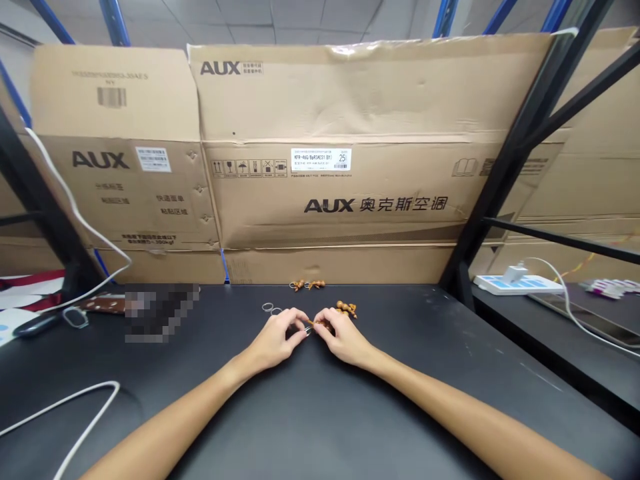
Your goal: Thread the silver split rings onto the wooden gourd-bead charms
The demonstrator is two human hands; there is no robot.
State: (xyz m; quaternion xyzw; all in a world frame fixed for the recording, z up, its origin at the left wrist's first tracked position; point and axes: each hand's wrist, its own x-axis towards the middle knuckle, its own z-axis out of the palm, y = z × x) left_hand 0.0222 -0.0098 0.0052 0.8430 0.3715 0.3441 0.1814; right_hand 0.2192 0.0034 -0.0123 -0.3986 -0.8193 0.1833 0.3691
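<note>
Both my hands meet at the middle of a black table (320,413). My left hand (277,337) is closed in a pinch, apparently on a small metal ring, too small to be sure. My right hand (340,333) is pinched on a small brown wooden charm (315,325) held between the two hands. Just behind my right hand lie more brown charms (346,307). Two loose metal key rings (271,308) lie just behind my left hand. Two further brown charms with rings (307,285) rest near the table's back edge.
Large AUX cardboard boxes (350,167) stand along the back. Black shelf struts (505,167) rise on the right, with a white power strip (517,285) beyond. A white cable (75,407) crosses the front left; a dark device (35,325) lies far left.
</note>
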